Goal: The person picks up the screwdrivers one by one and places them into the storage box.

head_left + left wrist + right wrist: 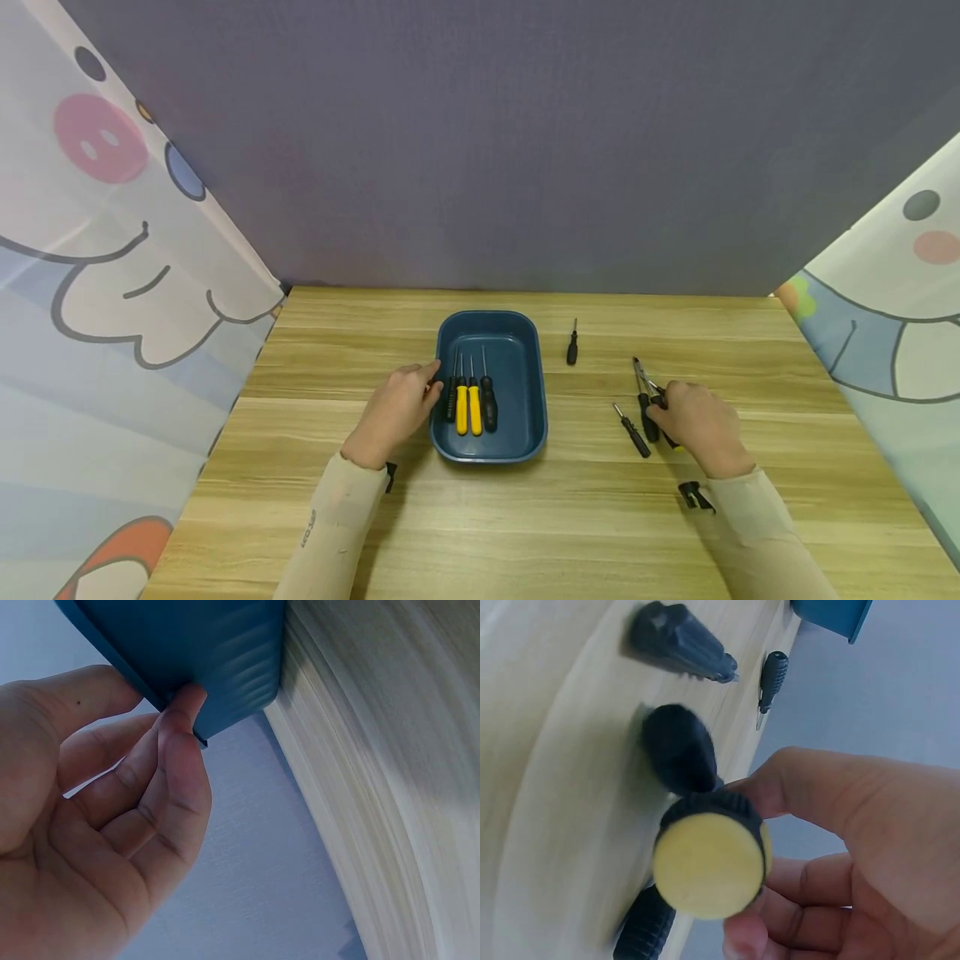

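Observation:
My left hand (397,408) pinches the left rim of a blue tray (523,400) between thumb and fingers. Several screwdrivers lie side by side inside it, among them a yellow screwdriver (475,408) and a black screwdriver (489,404). Farther right, my right hand (697,421) grips a yellow-and-black screwdriver (709,866) by its handle, the round yellow end facing the right wrist camera. Close beside it on the table are a black screwdriver (648,421) and a short black screwdriver (632,433). Another dark handle (645,926) shows below the held one.
A small black screwdriver (572,348) lies on the wooden table (585,517) between the tray and the right-hand group. A grey panel (525,167) stands along the table's back edge. Cartoon-printed curtains (135,275) hang at both sides.

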`<action>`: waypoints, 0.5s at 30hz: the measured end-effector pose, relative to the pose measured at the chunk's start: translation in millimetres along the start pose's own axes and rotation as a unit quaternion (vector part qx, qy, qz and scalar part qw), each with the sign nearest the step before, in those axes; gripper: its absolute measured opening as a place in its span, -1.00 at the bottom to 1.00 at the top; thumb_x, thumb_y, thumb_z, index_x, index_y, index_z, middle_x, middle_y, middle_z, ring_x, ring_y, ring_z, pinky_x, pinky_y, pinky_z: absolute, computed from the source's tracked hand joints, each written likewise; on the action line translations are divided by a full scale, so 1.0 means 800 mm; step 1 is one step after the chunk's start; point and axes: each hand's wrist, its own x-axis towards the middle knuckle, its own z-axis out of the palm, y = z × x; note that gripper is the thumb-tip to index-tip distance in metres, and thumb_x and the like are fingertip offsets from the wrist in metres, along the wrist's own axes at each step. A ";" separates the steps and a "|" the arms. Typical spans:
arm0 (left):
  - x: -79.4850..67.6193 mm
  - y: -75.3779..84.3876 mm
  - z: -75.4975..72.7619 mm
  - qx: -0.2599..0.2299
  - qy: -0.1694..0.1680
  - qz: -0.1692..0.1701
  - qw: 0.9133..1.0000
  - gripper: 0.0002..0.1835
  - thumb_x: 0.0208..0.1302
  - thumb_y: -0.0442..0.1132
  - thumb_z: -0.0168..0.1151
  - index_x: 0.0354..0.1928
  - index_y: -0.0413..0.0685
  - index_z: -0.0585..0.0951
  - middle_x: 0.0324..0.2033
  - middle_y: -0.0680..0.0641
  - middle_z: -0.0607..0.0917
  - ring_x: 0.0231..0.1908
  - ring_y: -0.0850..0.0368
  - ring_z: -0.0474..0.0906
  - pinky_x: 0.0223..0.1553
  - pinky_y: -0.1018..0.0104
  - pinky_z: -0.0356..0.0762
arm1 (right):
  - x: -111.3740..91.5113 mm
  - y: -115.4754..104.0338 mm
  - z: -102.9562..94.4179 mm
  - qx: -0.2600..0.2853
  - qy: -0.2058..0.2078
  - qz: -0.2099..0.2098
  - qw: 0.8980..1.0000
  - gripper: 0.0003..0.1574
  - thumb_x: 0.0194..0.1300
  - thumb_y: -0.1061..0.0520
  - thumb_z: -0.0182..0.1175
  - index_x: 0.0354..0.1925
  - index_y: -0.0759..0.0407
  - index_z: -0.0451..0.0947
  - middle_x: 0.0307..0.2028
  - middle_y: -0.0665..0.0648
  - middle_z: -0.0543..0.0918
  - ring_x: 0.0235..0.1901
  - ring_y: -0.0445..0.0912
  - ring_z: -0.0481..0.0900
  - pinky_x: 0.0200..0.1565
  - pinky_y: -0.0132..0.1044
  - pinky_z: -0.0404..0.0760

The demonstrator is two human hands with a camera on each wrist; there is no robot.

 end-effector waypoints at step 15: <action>0.000 -0.002 0.001 -0.003 0.001 0.003 1.000 -0.61 0.36 -0.34 0.29 0.17 -0.37 0.60 -0.32 -0.14 0.69 -0.51 0.20 0.45 -0.49 0.36 0.50 | 0.003 -0.021 -0.020 0.010 0.006 -0.022 1.000 -0.53 0.35 -0.01 0.16 -0.66 0.08 0.33 -0.76 0.02 0.36 -0.76 -0.14 0.23 -0.71 -0.31 0.21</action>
